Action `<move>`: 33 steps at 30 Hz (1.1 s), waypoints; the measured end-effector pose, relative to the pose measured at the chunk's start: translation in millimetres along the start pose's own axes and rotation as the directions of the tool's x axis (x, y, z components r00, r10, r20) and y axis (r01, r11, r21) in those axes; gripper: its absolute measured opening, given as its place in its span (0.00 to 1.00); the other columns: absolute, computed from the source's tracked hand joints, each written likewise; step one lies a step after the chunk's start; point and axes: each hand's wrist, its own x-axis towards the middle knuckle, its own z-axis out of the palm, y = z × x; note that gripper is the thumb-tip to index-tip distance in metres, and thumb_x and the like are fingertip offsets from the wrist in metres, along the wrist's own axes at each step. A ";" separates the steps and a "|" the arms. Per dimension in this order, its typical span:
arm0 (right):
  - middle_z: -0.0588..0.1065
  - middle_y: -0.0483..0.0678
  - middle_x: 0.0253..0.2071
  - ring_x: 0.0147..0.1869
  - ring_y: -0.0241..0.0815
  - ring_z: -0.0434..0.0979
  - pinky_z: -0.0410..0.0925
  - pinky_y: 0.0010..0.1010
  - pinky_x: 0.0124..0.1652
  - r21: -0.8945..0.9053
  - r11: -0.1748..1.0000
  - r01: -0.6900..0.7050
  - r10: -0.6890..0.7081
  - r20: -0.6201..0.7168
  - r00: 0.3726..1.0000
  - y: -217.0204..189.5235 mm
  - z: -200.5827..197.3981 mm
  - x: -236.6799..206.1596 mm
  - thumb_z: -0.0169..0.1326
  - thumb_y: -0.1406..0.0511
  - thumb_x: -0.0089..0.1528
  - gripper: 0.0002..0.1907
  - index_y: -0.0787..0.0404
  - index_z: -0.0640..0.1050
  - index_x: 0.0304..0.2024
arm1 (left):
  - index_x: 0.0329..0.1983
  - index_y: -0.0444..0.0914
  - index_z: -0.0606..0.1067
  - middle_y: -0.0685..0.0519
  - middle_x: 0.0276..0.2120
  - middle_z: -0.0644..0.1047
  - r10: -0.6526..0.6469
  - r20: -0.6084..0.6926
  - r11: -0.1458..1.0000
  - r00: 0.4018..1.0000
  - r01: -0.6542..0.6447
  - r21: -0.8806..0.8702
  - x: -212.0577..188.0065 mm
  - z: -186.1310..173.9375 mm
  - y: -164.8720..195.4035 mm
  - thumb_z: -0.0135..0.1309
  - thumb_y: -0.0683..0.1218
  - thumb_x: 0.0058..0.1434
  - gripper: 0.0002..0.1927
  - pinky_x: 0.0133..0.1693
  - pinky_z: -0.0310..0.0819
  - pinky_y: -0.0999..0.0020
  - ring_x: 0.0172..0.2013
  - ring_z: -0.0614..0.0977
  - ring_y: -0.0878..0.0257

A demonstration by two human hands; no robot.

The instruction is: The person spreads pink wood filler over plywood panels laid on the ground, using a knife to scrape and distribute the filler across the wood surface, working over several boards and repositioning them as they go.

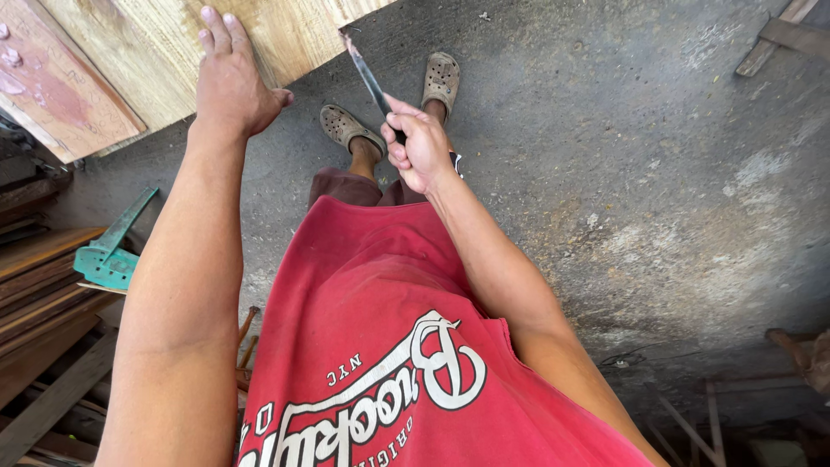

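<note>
left hand (229, 82) flat, fingers spread on the wooden board (156, 52) | right hand (419, 147) fisted around a chisel (367, 78), its tip at the board's corner | board up top, above concrete floor (648, 173)

bare concrete floor (622, 173) right, stacked planks (43, 285) crowding left

The board (156, 52) is pale, bare wood with a coarse grain, lying flat and slanted across the upper left of the view, its corner jutting out over the concrete floor. The chisel (367, 78) is a slim dark metal blade, tilted, its tip touching that corner's edge
</note>
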 end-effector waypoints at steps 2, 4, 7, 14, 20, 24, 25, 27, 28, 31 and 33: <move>0.68 0.44 0.28 0.20 0.29 0.59 0.53 0.20 0.18 -0.010 1.000 0.020 -0.021 -0.011 1.000 -1.6 1.6 2.9 0.44 0.71 0.68 0.28 0.65 0.66 0.72 | 0.77 0.22 0.46 0.23 0.74 0.42 -0.003 -0.001 1.000 1.000 0.003 0.007 0.8 -2.8 3.2 0.72 0.61 0.53 0.66 0.68 0.57 0.49 0.73 0.54 0.31; 0.68 0.44 0.28 0.20 0.30 0.60 0.54 0.21 0.18 -0.057 0.998 0.038 -0.039 -0.013 0.999 -3.0 5.0 6.8 0.44 0.70 0.68 0.28 0.64 0.65 0.72 | 0.77 0.24 0.45 0.25 0.74 0.42 -0.038 0.040 0.999 0.998 0.038 -0.013 0.5 -8.1 7.4 0.73 0.61 0.51 0.67 0.69 0.56 0.48 0.73 0.52 0.31; 0.68 0.43 0.27 0.19 0.29 0.59 0.53 0.21 0.17 -0.094 0.994 0.064 -0.060 0.043 0.997 -6.5 8.8 6.4 0.44 0.69 0.67 0.29 0.63 0.64 0.73 | 0.77 0.27 0.43 0.28 0.76 0.41 -0.079 0.055 0.995 0.995 0.082 -0.058 0.7 -19.0 12.0 0.72 0.60 0.50 0.67 0.69 0.55 0.47 0.74 0.51 0.34; 0.67 0.42 0.22 0.17 0.29 0.59 0.55 0.22 0.16 -0.433 0.892 0.130 -0.125 0.042 0.991 -24.1 -10.1 -34.0 0.45 0.69 0.66 0.27 0.65 0.70 0.69 | 0.78 0.31 0.43 0.35 0.76 0.41 -0.092 0.066 0.989 0.994 0.099 -0.112 -3.4 -38.0 15.1 0.70 0.58 0.51 0.64 0.69 0.53 0.46 0.75 0.49 0.38; 0.72 0.42 0.23 0.17 0.28 0.62 0.54 0.20 0.16 -0.684 0.713 0.153 -0.293 -0.092 0.952 -64.3 11.3 -66.0 0.50 0.68 0.66 0.23 0.63 0.75 0.64 | 0.78 0.32 0.45 0.36 0.77 0.44 -0.063 0.047 0.985 0.997 0.070 -0.158 -6.9 -42.2 10.7 0.68 0.58 0.52 0.61 0.70 0.52 0.46 0.74 0.51 0.40; 0.73 0.42 0.24 0.18 0.27 0.64 0.56 0.20 0.17 -0.835 0.498 0.235 -0.418 0.006 0.908 -85.0 71.0 -58.6 0.51 0.68 0.67 0.21 0.62 0.77 0.62 | 0.77 0.34 0.49 0.38 0.76 0.44 -0.021 0.074 0.967 0.997 0.039 -0.253 -8.5 -55.1 -6.1 0.65 0.57 0.55 0.55 0.69 0.53 0.47 0.74 0.53 0.41; 0.73 0.42 0.25 0.18 0.27 0.64 0.57 0.20 0.17 -0.865 0.442 0.236 -0.443 0.018 0.896 -85.6 90.2 -52.8 0.51 0.68 0.67 0.20 0.62 0.77 0.62 | 0.74 0.36 0.55 0.39 0.76 0.46 0.018 0.052 0.947 0.999 0.000 -0.322 -11.0 -58.1 -13.6 0.64 0.57 0.57 0.48 0.69 0.53 0.47 0.73 0.54 0.42; 0.74 0.42 0.26 0.19 0.27 0.65 0.58 0.20 0.18 -0.902 0.346 0.258 -0.431 0.091 0.898 -79.0 130.5 -37.9 0.51 0.68 0.68 0.20 0.62 0.77 0.62 | 0.70 0.37 0.63 0.41 0.72 0.56 0.115 -0.068 0.860 0.991 -0.133 -0.493 -23.4 -55.9 -33.6 0.63 0.57 0.58 0.41 0.67 0.57 0.50 0.70 0.61 0.43; 0.75 0.42 0.27 0.20 0.26 0.66 0.59 0.20 0.19 -0.918 0.295 0.265 -0.420 0.124 0.899 -71.3 151.0 -28.8 0.51 0.67 0.68 0.20 0.62 0.77 0.62 | 0.69 0.36 0.65 0.41 0.69 0.63 0.157 -0.178 0.782 0.971 -0.233 -0.579 -33.2 -50.4 -44.0 0.62 0.56 0.58 0.39 0.66 0.61 0.53 0.68 0.66 0.44; 0.77 0.42 0.30 0.20 0.26 0.67 0.59 0.20 0.19 -0.927 0.245 0.285 -0.363 0.185 0.913 -30.7 211.2 6.1 0.52 0.67 0.68 0.19 0.62 0.78 0.61 | 0.67 0.35 0.69 0.41 0.62 0.73 0.192 -0.356 0.590 0.914 -0.398 -0.703 -79.8 -14.3 -94.0 0.63 0.54 0.58 0.36 0.61 0.68 0.57 0.61 0.74 0.45; 0.78 0.43 0.33 0.23 0.28 0.68 0.61 0.22 0.22 -0.953 0.087 0.290 -0.283 0.256 0.924 6.9 249.1 36.0 0.54 0.66 0.67 0.18 0.62 0.79 0.59 | 0.64 0.34 0.71 0.40 0.59 0.76 0.107 -0.425 0.521 0.899 -0.415 -0.746 -120.7 19.4 -136.1 0.63 0.53 0.58 0.34 0.59 0.70 0.57 0.59 0.76 0.45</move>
